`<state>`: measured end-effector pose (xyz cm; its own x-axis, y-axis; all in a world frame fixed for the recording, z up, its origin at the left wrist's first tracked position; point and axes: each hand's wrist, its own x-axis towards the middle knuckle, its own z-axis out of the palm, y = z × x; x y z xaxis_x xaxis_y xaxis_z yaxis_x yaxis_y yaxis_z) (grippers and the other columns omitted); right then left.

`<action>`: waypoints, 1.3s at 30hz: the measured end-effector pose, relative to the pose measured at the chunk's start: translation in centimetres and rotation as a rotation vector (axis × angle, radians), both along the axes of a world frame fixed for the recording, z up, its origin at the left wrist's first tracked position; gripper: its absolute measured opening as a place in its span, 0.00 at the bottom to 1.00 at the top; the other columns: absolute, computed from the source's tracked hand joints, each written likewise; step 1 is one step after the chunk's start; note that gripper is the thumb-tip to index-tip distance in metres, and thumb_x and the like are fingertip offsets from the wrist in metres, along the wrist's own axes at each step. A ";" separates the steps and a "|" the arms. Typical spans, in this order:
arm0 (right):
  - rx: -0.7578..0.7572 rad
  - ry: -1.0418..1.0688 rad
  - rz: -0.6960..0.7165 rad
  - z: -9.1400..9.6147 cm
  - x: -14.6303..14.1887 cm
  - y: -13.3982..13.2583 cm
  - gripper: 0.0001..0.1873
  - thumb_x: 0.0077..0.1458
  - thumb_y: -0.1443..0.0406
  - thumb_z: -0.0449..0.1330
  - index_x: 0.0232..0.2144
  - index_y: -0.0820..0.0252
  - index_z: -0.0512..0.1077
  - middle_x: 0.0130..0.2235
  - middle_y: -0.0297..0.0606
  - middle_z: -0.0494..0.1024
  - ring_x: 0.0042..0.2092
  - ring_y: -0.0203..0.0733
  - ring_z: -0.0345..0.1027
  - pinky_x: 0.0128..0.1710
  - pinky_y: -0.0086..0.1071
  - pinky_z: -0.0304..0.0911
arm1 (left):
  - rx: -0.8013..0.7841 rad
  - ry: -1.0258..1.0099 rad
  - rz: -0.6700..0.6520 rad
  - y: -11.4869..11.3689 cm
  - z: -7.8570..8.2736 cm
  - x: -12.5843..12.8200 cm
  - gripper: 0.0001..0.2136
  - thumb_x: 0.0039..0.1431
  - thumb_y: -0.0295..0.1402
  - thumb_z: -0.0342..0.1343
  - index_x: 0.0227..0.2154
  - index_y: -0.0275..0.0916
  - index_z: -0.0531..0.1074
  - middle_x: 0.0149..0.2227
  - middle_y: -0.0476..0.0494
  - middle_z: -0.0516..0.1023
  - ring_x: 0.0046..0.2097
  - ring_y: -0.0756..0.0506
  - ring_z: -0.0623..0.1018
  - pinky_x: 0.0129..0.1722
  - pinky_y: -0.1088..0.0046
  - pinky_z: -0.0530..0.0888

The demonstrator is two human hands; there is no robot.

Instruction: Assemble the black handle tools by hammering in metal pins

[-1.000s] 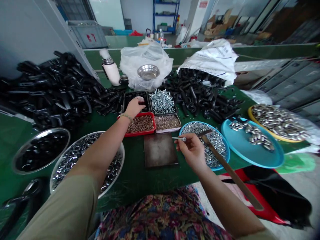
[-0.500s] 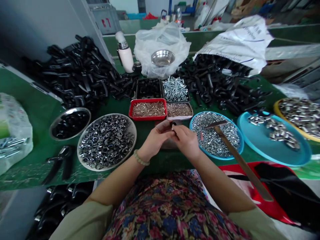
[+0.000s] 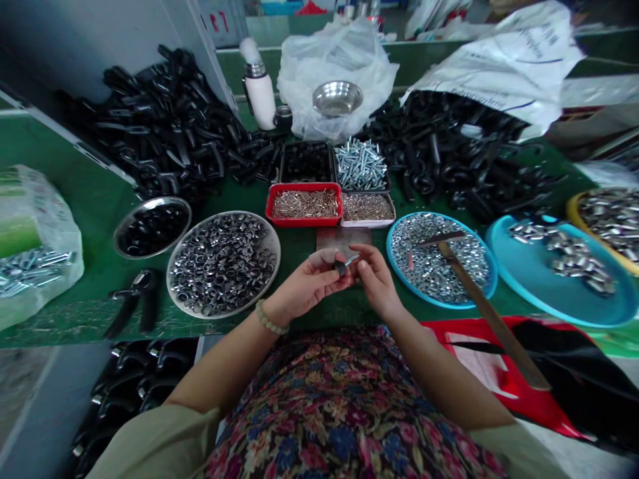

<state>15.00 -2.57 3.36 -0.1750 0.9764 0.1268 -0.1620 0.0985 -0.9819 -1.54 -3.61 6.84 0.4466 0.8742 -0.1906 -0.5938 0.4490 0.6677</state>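
Just in front of a flat metal plate [image 3: 344,238], both hands meet over the table's near edge. My left hand [image 3: 313,281] is closed on a small black part [image 3: 340,267], pinched between thumb and fingers. A silver screw [image 3: 352,259] sticks out of that part toward the right. My right hand [image 3: 378,283] has its thumb and forefinger closed around the screw's outer end. Behind the plate stand a red tray [image 3: 304,222] of thin copper-coloured pins and a white tray [image 3: 369,224] of tiny metal pieces.
Silver screws [image 3: 360,163] and small black pieces [image 3: 306,161] fill the back trays. A plate [image 3: 275,266] of metal rings lies left. Right, a hammer [image 3: 479,303] rests across a blue-rimmed tray [image 3: 393,266] of small metal parts. Black handles [image 3: 170,126] are heaped behind.
My hands have come nearer my body, off the metal plate. The black part is turned so the screw shows, and my right fingers have spread somewhat. The view has tilted down.
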 end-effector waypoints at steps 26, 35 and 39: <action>-0.471 0.490 0.172 -0.8 -0.1 -0.5 0.15 0.51 0.63 0.64 0.40 0.56 0.67 0.34 0.34 0.79 0.33 0.36 0.75 0.35 0.29 0.70 | 0.564 1.699 0.240 8.3 -2.9 -12.5 0.06 0.53 0.28 0.56 0.32 0.31 0.75 0.44 0.34 0.75 0.58 0.31 0.65 0.62 0.48 0.53; -0.547 0.665 0.418 0.4 0.7 -1.7 0.16 0.53 0.58 0.62 0.40 0.55 0.61 0.32 0.32 0.77 0.29 0.34 0.73 0.29 0.28 0.67 | -0.081 0.298 0.046 1.8 0.2 -1.5 0.05 0.55 0.32 0.60 0.34 0.39 0.72 0.43 0.46 0.79 0.43 0.48 0.80 0.38 0.76 0.79; -0.364 0.495 0.368 0.5 2.1 -2.6 0.13 0.55 0.60 0.63 0.40 0.57 0.64 0.36 0.34 0.77 0.33 0.34 0.74 0.34 0.29 0.69 | -0.141 0.204 0.106 1.8 -0.3 0.7 0.06 0.52 0.29 0.64 0.32 0.37 0.74 0.39 0.47 0.80 0.36 0.52 0.80 0.35 0.82 0.78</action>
<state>17.10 -5.20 3.90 -0.5077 0.8603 -0.0464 -0.5567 -0.3687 -0.7444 -0.89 -1.79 6.52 0.2939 0.8724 -0.3906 -0.5019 0.4887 0.7137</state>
